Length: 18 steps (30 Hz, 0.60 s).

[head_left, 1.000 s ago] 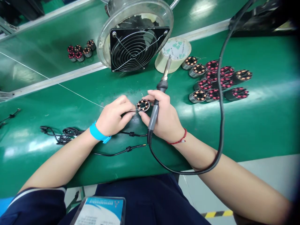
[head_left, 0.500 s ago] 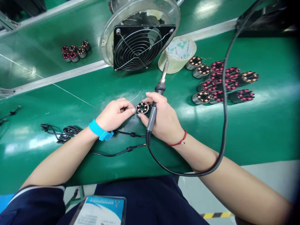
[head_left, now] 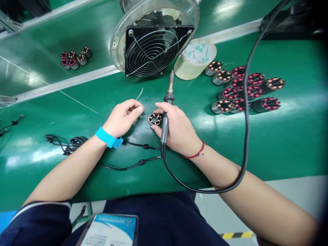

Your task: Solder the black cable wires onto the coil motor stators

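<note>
My left hand (head_left: 124, 117) is closed in a pinch, with a thin strand of solder wire (head_left: 140, 93) sticking up beyond the fingers. A blue band circles that wrist. My right hand (head_left: 176, 128) holds a soldering iron (head_left: 165, 128) across its fingers, the metal tip pointing away toward the fan. Between thumb and fingers the same hand also grips a small round motor stator (head_left: 154, 119) with copper windings, its open end facing up. A gap lies between the left fingertips and the stator. The iron's cable loops over my right forearm.
A round fan hood with a wire guard (head_left: 152, 51) stands ahead, beside a tape roll (head_left: 188, 67). Several finished-looking stators (head_left: 222, 106) stand in rows at right, others (head_left: 73, 64) at far left. Black cables (head_left: 77, 141) lie on the green table (head_left: 51, 174).
My left hand has drawn away from the stator, up and to the left, with the wire. The soldering iron's tip has swung left; the stator stays in my right hand.
</note>
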{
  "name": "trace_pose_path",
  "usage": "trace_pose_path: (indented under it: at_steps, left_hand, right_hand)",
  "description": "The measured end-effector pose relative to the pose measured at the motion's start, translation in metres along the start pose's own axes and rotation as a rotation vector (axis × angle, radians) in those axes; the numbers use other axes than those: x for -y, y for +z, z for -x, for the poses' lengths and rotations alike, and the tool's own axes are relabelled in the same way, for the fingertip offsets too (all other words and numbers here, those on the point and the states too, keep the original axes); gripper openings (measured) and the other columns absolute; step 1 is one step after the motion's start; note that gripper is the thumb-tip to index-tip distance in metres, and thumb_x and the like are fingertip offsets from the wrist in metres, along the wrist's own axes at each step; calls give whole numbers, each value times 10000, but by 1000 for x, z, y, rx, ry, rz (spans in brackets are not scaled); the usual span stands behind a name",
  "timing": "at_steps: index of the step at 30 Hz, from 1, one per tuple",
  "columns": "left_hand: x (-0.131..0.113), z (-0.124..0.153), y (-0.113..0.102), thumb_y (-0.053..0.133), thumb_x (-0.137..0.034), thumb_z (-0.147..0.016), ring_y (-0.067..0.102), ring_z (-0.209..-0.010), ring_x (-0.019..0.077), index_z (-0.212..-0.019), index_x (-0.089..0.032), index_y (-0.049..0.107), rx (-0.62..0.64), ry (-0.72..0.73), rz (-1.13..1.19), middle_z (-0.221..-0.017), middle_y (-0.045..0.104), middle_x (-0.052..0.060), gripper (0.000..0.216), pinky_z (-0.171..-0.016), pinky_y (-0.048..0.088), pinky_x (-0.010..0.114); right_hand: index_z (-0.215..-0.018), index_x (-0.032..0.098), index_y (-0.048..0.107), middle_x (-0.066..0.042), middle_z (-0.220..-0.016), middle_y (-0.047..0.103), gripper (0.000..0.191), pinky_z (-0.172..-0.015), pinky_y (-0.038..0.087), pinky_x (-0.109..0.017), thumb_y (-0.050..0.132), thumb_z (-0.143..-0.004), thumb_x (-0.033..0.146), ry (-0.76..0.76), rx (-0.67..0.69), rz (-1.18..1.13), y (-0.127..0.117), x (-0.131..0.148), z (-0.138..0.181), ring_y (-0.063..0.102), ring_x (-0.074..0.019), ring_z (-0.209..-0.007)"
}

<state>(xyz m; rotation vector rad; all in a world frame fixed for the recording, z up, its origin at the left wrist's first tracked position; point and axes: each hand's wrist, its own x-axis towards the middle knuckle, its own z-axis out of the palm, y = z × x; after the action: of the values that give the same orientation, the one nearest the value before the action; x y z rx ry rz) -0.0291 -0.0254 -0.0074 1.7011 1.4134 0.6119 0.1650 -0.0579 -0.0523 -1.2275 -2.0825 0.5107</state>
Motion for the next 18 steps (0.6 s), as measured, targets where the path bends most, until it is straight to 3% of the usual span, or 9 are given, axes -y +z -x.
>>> trace_pose_path:
  at_steps: [3,7,11,15,18]
  left_hand:
    - [-3,2,1,528,-308,-850,532,-697,123,-742,-140,645,128,86,-138,-734,597,11,231,-693,414,271]
    - [-4,2,1,513,-297,-869,561,-727,132,-737,-144,643,210,79,-166,-765,631,19,240,-722,427,279]
    - [-1,0,2,501,-310,-886,549,-712,124,-768,-138,622,100,33,-94,-750,634,16,241,-696,422,262]
    - [2,-2,3,499,-319,-886,544,-723,115,-932,-146,633,12,75,-25,-803,629,13,224,-684,429,244]
    - [3,-2,3,495,-303,-880,537,-735,120,-799,-150,618,49,151,-101,-769,612,11,213,-711,421,257]
  right_hand:
    - [-1326,217,400,-100,-1112,683,560,-874,497,-474,579,-795,237,3,3,-6,-1,2,-1,612,-285,-980]
    - [-1333,214,397,-95,-1099,688,573,-866,507,-466,591,-794,232,1,-15,-3,-1,4,-1,620,-277,-963]
    - [-1324,211,402,-97,-1113,698,535,-825,517,-445,582,-821,212,-30,27,-7,-1,5,0,640,-269,-949]
    - [-1329,218,378,-92,-1145,697,515,-810,519,-442,547,-845,179,-122,35,-20,-1,5,0,648,-265,-967]
    - [-1331,227,378,-98,-1164,690,490,-808,521,-453,527,-865,193,-149,35,-14,-1,4,1,652,-268,-969]
